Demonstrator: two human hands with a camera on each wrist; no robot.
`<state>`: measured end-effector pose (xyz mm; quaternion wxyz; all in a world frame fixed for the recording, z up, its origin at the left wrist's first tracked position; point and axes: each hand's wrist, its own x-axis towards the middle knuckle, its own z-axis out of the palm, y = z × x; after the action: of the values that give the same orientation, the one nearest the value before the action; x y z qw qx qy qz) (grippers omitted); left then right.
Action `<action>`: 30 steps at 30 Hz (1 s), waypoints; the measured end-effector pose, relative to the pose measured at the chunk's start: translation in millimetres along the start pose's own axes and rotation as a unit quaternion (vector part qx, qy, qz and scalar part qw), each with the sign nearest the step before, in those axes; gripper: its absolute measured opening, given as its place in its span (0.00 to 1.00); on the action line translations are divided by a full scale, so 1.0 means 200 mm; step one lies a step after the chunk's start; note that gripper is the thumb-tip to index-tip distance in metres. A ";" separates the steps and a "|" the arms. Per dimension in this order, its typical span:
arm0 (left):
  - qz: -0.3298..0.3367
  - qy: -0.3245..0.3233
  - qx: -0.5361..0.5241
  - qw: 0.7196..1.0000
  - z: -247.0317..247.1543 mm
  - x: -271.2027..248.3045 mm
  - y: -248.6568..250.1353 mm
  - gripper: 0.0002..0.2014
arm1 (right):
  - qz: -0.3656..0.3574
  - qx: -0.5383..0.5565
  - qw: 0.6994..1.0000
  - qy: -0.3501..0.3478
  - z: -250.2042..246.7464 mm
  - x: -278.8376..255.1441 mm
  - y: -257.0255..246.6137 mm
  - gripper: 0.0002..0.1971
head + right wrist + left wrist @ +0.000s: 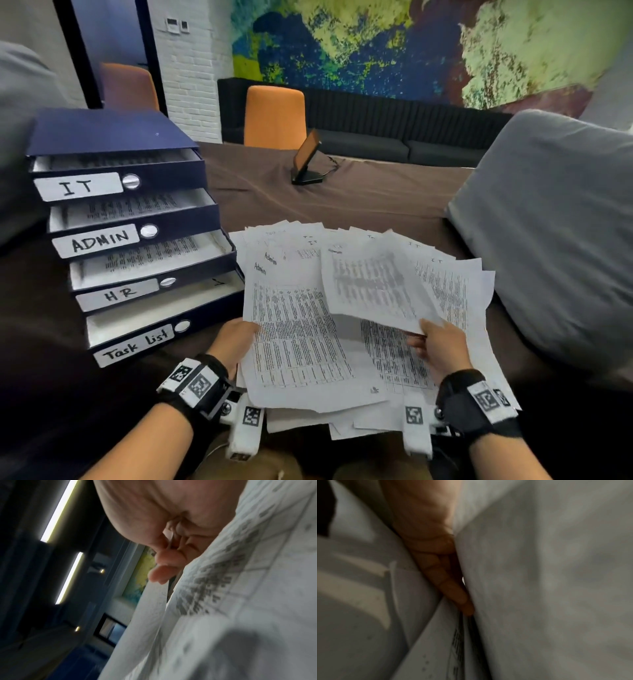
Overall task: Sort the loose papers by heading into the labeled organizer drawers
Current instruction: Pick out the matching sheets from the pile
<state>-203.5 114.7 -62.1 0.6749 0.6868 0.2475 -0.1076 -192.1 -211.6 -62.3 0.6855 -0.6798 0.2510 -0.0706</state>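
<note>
A dark blue organizer (113, 137) stands at the left with its drawers pulled out, labelled IT (77, 186), ADMIN (99, 241), HR (116, 294) and Task list (137, 344). Loose printed papers (455, 291) lie fanned on the brown table. My left hand (236, 339) pinches the left edge of a sheet headed Admin (298, 329); its fingers (450, 585) lie straight under that sheet (539, 574). My right hand (436, 342) pinches the lower corner of a blurred sheet (373, 284) lifted above the pile. Its fingers (161, 574) show beside printed paper (223, 577).
A large grey cushion (555, 233) leans at the right, close to the papers. A small dark tablet stand (306, 161) sits at mid-table, with an orange chair (275, 116) behind it. Bare brown tabletop (342, 195) lies between the stand and the papers.
</note>
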 end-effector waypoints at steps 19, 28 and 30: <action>0.138 -0.146 -0.024 0.979 -0.06 -0.11 0.17 0.18 | -0.026 -0.112 0.964 -0.240 0.18 -0.15 -0.23 0.43; 0.261 -0.145 0.027 0.954 0.08 -0.18 0.42 0.36 | -0.125 -0.035 0.943 -0.306 0.18 -0.10 -0.54 0.11; 0.283 -0.114 0.006 0.952 0.11 -0.19 0.50 0.37 | -0.152 -0.029 0.942 -0.297 0.19 -0.13 -0.60 0.10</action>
<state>-183.1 88.7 41.3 0.6969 0.7162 -0.0364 0.0087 -168.6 -173.8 57.4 0.6901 -0.7195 -0.0680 0.0384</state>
